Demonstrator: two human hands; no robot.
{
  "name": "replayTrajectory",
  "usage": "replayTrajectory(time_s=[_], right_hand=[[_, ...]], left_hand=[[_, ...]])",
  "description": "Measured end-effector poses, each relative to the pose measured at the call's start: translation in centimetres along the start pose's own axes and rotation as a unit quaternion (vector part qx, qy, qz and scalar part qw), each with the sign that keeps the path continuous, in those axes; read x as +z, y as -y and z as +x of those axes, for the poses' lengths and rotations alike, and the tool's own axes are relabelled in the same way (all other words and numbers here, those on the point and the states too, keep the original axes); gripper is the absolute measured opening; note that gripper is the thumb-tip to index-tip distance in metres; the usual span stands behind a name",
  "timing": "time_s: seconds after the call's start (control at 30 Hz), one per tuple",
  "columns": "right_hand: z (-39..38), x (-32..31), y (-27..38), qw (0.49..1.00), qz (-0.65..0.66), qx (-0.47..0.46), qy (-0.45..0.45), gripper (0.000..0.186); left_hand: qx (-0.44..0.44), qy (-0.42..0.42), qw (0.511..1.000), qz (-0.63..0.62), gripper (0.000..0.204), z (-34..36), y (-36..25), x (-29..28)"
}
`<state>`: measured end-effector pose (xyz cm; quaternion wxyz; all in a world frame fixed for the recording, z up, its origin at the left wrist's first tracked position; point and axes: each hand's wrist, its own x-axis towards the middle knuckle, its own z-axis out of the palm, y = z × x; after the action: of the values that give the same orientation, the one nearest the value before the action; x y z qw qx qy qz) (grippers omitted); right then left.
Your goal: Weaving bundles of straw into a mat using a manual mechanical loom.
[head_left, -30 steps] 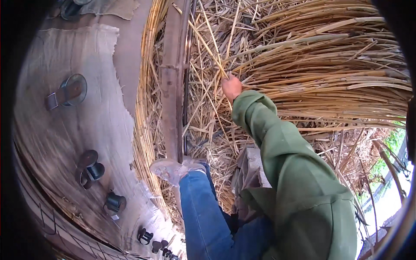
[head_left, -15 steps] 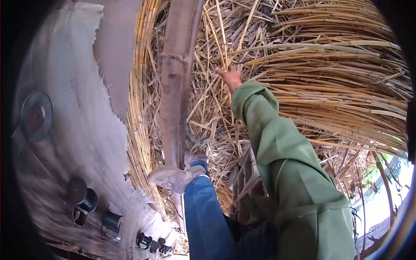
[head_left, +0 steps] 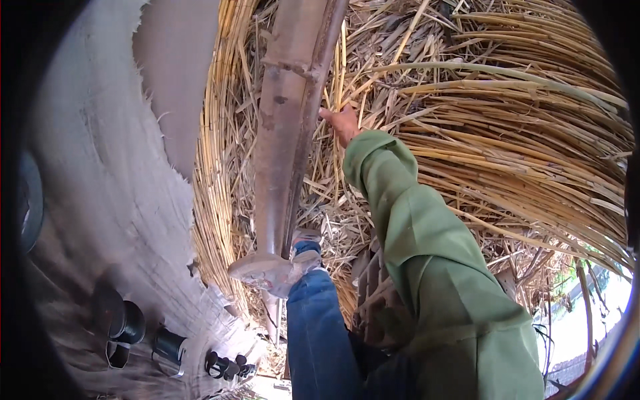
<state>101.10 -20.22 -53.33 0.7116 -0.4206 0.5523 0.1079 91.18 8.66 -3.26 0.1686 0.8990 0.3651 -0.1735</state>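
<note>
Head: one right hand, one reed pile

Yellow reeds, slim, straight, apparently loose

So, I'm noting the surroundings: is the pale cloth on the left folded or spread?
Spread: the pale cloth shows as one broad, slightly rippled sheet with a ragged edge.

Cloth lies left of the beam, reeds right.
</note>
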Motion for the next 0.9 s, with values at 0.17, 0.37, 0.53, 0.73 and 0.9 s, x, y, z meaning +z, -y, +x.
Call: replayTrajectory(time_s=[0.17, 0.37, 0.53, 0.73, 0.9], right_hand=[[3.2, -0.3, -0.3, 0.996, -0.017, -0.07, 0.054, 0.071], [1.9, -0.6, 2.6, 0.984, -0.083, 0.122, 0.101, 0.07], [1.7, -3.4, 1.9, 0.983, -0.143, 0.102, 0.061, 0.055], [-6.5, -9.4, 3.3, 0.994, -0.107, -0.002, -0.003, 0.031], [-14.1, -14.1, 4.7, 0.997, 0.023, -0.071, 0.0, 0.024]], left_hand=[[-0.014, 0.003, 1.0, 0.003, 0.044, 0.2, -0.6, 0.6], [-0.037, -0.001, 0.999, 0.01, 0.044, 0.2, -1.1, 0.9], [-0.028, 0.003, 1.0, -0.007, 0.044, 0.1, -1.1, 0.9], [0.003, -0.003, 0.999, -0.037, 0.044, -0.5, 0.0, -0.7], [0.045, -0.009, 0.996, -0.082, 0.044, -2.2, 2.0, -3.6]])
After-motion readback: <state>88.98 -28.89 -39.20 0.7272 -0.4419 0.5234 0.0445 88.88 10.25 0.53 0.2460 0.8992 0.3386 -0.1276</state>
